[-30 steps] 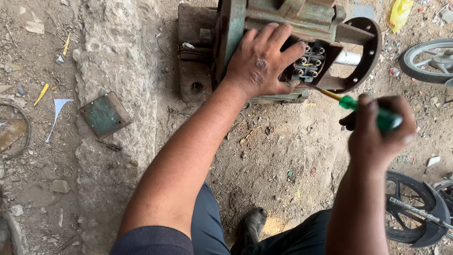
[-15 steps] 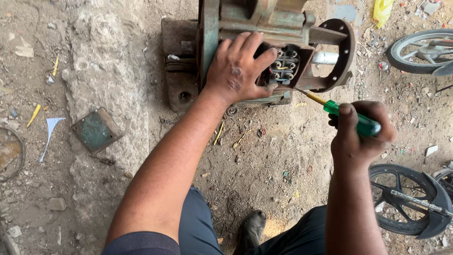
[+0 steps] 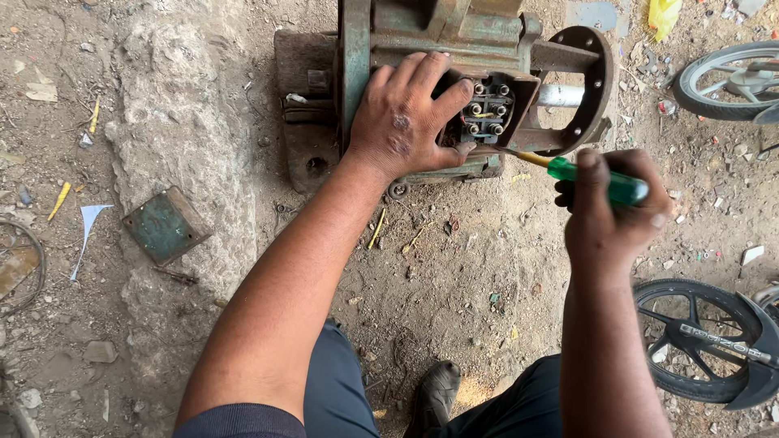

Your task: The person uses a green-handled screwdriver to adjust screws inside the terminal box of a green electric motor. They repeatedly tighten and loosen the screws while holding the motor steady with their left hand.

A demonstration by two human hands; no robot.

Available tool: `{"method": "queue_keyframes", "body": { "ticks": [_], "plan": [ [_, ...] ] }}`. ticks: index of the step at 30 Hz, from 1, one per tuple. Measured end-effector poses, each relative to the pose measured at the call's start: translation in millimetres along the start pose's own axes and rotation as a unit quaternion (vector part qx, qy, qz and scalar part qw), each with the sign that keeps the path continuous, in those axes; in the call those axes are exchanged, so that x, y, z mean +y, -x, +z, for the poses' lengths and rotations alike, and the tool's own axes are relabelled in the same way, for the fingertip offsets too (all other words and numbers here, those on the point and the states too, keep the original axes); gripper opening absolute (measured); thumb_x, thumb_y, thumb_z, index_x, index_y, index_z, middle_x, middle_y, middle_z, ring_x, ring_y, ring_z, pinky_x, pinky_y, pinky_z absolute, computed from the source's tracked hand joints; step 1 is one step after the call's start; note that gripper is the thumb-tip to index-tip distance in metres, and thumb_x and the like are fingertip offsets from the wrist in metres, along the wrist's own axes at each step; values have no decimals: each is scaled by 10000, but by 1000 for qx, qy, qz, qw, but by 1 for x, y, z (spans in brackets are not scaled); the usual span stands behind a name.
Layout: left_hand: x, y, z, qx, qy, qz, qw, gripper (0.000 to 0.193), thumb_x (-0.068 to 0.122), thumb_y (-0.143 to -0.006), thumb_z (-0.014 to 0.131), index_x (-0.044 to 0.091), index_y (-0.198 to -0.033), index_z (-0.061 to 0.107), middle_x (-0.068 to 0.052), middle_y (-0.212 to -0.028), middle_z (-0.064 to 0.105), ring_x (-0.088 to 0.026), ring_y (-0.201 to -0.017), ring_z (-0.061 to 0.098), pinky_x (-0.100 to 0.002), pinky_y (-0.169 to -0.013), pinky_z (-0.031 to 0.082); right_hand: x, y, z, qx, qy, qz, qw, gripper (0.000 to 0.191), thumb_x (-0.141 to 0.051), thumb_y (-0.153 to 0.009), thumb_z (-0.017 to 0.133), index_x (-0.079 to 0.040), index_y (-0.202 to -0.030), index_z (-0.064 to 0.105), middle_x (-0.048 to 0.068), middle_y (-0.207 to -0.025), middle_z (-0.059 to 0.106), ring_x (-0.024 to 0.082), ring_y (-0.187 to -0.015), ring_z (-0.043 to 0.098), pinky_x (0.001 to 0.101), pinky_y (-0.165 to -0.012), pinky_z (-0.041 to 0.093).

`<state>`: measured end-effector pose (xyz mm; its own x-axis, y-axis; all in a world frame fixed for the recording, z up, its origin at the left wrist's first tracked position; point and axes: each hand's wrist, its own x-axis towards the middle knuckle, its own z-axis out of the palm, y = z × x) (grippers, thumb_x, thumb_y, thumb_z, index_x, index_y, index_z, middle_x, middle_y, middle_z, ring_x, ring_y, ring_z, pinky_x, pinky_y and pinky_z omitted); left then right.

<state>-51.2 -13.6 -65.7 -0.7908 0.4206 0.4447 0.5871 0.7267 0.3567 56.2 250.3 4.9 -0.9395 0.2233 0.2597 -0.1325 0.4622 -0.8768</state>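
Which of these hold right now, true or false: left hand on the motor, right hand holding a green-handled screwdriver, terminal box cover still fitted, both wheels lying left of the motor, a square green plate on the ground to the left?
1. The left hand rests on the motor. True.
2. The right hand grips a green-handled screwdriver. True.
3. The terminal box has its cover on. False: it is open and the studs show.
4. Both wheels lie left of the motor. False: one wheel and the other lie on the right.
5. A square green plate lies on the ground to the left. True.
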Motion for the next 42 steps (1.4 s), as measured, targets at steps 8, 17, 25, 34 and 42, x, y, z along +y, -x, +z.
{"method": "queue_keyframes", "body": {
  "ticks": [8, 17, 25, 34, 42],
  "plan": [
    [1, -1, -2, 8, 18, -1, 1000, 893, 659, -586, 948, 203, -1284, 627, -129, -1323, 511, -330, -1270, 541, -523, -932, 487, 19, -2, 17, 91, -244, 181, 948, 341, -365, -1103, 624, -43, -994, 599, 151, -785, 704, 237, -614, 704, 344, -536, 589],
    [0, 0, -1, -2, 13, 1, 1000, 939, 692, -562, 940, 206, -1299, 619, -133, -1337, 511, -333, -1285, 536, -532, -935, 483, 10, 11, -14, -32, 13, -57, 998, 366, -241, -1228, 663, 52, -1020, 591, 170, -850, 651, 241, -728, 722, 344, -634, 623],
    [0, -1, 2, 3, 21, 3, 1000, 910, 749, -629, 920, 211, -1296, 611, -136, -1312, 519, -334, -1253, 562, -531, -910, 497, 32, 4, -4, -23, -200, 80, 976, 223, -230, -1148, 591, -13, -1092, 586, 138, -935, 686, 237, -791, 754, 384, -698, 668],
    [0, -1, 5, 17, -16, 15, 1000, 935, 836, -656, 902, 211, -1285, 606, -129, -1301, 523, -331, -1250, 566, -529, -891, 505, 4, 9, -40, -64, 85, -113, 988, 254, -174, -1083, 763, 17, -1063, 597, 142, -961, 726, 200, -813, 747, 301, -746, 608],
    [-2, 2, 8, 27, -13, 21, 999, 946, 723, -586, 948, 226, -1302, 578, -127, -1317, 509, -331, -1264, 554, -526, -899, 502, -4, -12, -35, -167, 169, -199, 951, 209, -67, -999, 789, 4, -1070, 606, 148, -987, 744, 216, -907, 774, 271, -801, 614]
  ]
}}
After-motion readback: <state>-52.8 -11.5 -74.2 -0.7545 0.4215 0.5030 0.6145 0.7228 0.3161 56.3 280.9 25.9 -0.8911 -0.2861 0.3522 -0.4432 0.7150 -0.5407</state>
